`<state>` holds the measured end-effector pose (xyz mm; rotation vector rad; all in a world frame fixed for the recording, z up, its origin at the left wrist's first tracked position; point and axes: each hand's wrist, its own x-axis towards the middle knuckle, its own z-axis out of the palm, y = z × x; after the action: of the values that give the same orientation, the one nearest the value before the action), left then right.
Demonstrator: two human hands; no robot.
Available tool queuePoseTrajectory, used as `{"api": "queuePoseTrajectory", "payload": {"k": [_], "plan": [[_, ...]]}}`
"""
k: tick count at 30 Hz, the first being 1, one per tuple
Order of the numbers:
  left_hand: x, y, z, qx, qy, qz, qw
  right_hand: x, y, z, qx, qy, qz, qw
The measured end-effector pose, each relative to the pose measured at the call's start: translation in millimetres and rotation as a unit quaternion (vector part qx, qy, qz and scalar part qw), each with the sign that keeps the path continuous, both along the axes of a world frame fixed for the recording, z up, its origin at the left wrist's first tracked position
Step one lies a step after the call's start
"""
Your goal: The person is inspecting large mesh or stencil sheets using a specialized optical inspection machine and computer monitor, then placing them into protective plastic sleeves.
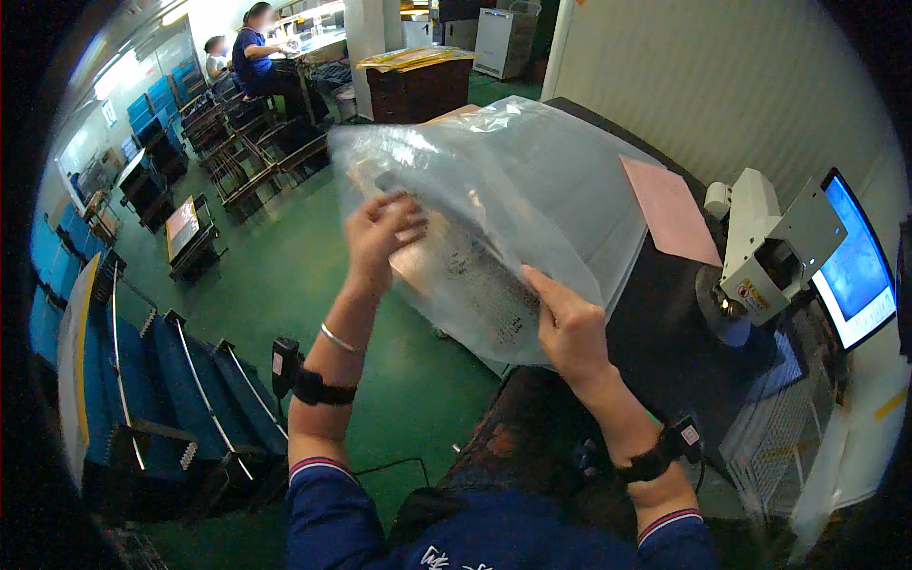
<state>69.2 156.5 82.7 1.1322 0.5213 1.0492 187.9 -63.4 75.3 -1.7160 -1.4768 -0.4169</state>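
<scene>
A large clear plastic sheet [560, 180], printed with dark marks in its nearer part, is raised and bowed in front of me. My right hand [575, 328] pinches its near edge between thumb and bent fingers. At the sheet's left side is my left hand [385, 233], its fingers curled against the film and slightly blurred by motion. Beneath the raised film, more pale sheets [613, 228] lie on the dark tabletop [655, 318].
A pink sheet [670, 209] lies right of the film. Beyond it stand a white device [760, 237] on an arm and a lit monitor [860, 266]. Blue racks [180, 389] fill the lower left. Two people [252, 57] sit at a bright bench far back.
</scene>
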Motion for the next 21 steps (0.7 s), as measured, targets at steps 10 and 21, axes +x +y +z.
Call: {"api": "queuePoseTrajectory", "payload": {"k": [10, 21], "plan": [[16, -40, 3, 0.022, 0.117, -0.169, 0.978, 33, 17, -31, -0.096, -0.08, -0.092, 0.988], [34, -25, 66, 0.152, 0.187, -0.14, 0.961, 53, 22, -5, 0.037, -0.025, -0.013, 0.999]]}}
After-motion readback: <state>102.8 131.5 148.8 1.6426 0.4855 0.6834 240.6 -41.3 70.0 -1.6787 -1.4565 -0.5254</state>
